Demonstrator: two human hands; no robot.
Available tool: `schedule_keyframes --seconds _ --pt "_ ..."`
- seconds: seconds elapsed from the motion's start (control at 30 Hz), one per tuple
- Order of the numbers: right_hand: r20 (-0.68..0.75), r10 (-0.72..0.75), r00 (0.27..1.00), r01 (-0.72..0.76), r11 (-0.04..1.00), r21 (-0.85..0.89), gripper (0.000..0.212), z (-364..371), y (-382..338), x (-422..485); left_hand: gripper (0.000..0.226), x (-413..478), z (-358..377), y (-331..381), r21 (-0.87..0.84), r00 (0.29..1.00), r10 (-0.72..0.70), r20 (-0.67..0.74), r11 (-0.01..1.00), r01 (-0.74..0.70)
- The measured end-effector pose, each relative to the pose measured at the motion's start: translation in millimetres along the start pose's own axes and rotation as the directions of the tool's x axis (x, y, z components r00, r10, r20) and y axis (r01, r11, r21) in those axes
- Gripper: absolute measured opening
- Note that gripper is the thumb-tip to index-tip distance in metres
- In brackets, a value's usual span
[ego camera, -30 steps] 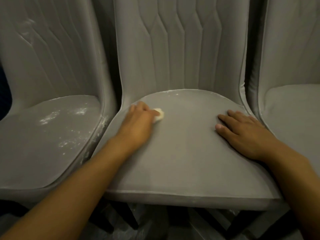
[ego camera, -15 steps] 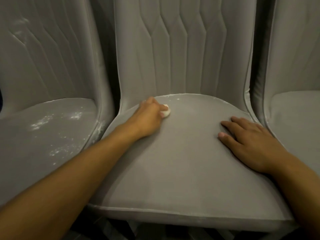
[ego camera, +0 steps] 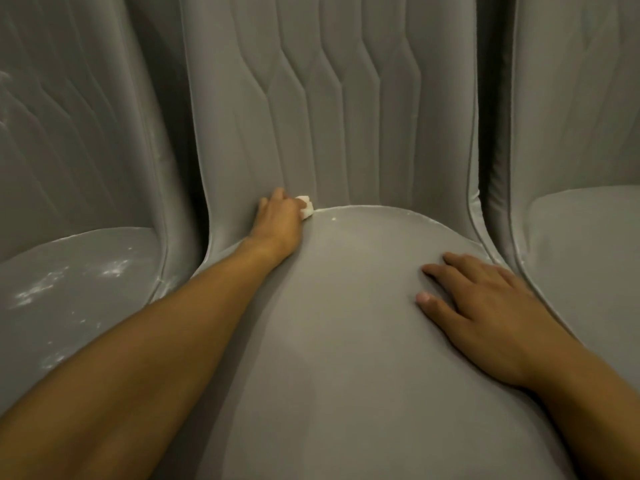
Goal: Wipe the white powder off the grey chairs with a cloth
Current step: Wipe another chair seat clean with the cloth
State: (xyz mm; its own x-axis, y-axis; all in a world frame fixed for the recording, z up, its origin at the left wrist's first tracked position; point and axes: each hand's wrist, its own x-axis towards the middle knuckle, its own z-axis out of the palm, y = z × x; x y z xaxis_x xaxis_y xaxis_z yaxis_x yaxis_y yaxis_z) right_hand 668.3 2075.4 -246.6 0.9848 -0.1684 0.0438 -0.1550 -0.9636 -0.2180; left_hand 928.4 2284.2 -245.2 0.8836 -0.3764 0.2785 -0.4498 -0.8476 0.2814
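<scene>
Wiping the back edge of the seat
Head view: the left hand (ego camera: pixel 278 220) curls tight round a small white cloth (ego camera: pixel 306 206) at the back edge of the middle chair (ego camera: pixel 346 323) seat. The right hand (ego camera: pixel 485 306) lies flat on the seat with straight fingers, holding nothing. A thin line of white powder (ego camera: pixel 363 206) runs along that edge, so slide the cloth sideways along it, pressing into the crack. The left chair (ego camera: pixel 69 323) has powder too. No words or labels to read
</scene>
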Motion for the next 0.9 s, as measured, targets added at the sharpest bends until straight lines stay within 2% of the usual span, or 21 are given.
schedule_keyframes --seconds 0.07,0.13,0.27,0.33,0.37,0.43,0.5,0.53,0.67,0.8,0.83,0.9 --pt "-0.009 -0.005 1.0 0.005 1.0 -0.009 0.073 1.3 1.1 1.5 0.032 3.5 6.2 5.6 0.006 1.0 -0.03 0.003 1.0 0.03" --pt "-0.013 -0.007 1.0 0.007 1.0 -0.007 0.076 1.8 1.7 2.2 0.03 4.3 7.2 14.5 -0.061 1.0 -0.005 0.014 0.998 0.006" --pt "-0.021 -0.015 1.0 0.015 1.0 -0.008 0.076 0.4 1.1 3.3 0.027 -12.1 -1.6 25.5 -0.214 0.971 0.223 0.083 0.956 -0.201" --pt "-0.017 -0.016 1.0 0.016 1.0 -0.008 0.073 0.4 -0.5 2.3 0.026 -13.9 -8.3 21.6 -0.204 0.946 0.308 0.105 0.937 -0.282" --pt "-0.016 -0.014 1.0 0.014 1.0 -0.002 0.072 1.0 -0.5 1.7 0.025 -8.8 -12.2 16.0 -0.143 0.948 0.304 0.093 0.946 -0.29" --pt "-0.016 -0.011 1.0 0.011 1.0 0.007 0.071 1.4 -0.2 1.0 0.026 9.4 -19.8 0.7 -0.012 0.984 0.179 0.005 0.984 -0.179" --pt "-0.023 -0.009 1.0 0.009 1.0 0.011 0.065 2.0 -0.4 1.1 0.023 17.5 -20.6 -7.5 0.021 0.999 0.027 -0.047 0.999 -0.026" --pt "-0.026 -0.006 1.0 0.007 1.0 0.014 0.062 2.1 -0.1 1.3 0.022 14.4 -15.6 0.1 -0.001 1.0 -0.002 -0.016 1.0 0.002" --pt "-0.011 -0.006 1.0 0.007 1.0 0.025 0.062 0.4 -0.2 1.6 0.028 -4.8 7.7 40.5 -0.172 0.998 0.059 0.037 0.984 -0.052" --pt "0.013 -0.015 1.0 0.014 0.998 0.053 0.064 -4.1 -1.6 0.3 0.025 -31.8 -11.2 49.5 -0.305 0.927 0.335 0.17 0.912 -0.274" --pt "0.011 -0.012 1.0 0.012 0.998 0.056 0.064 -3.7 -1.4 0.0 0.025 -37.1 -14.6 44.9 -0.305 0.916 0.363 0.169 0.903 -0.301" --pt "-0.006 -0.012 1.0 0.012 0.999 0.047 0.063 -1.9 -0.5 0.3 0.023 -34.0 -18.6 25.0 -0.213 0.957 0.279 0.083 0.943 -0.256"
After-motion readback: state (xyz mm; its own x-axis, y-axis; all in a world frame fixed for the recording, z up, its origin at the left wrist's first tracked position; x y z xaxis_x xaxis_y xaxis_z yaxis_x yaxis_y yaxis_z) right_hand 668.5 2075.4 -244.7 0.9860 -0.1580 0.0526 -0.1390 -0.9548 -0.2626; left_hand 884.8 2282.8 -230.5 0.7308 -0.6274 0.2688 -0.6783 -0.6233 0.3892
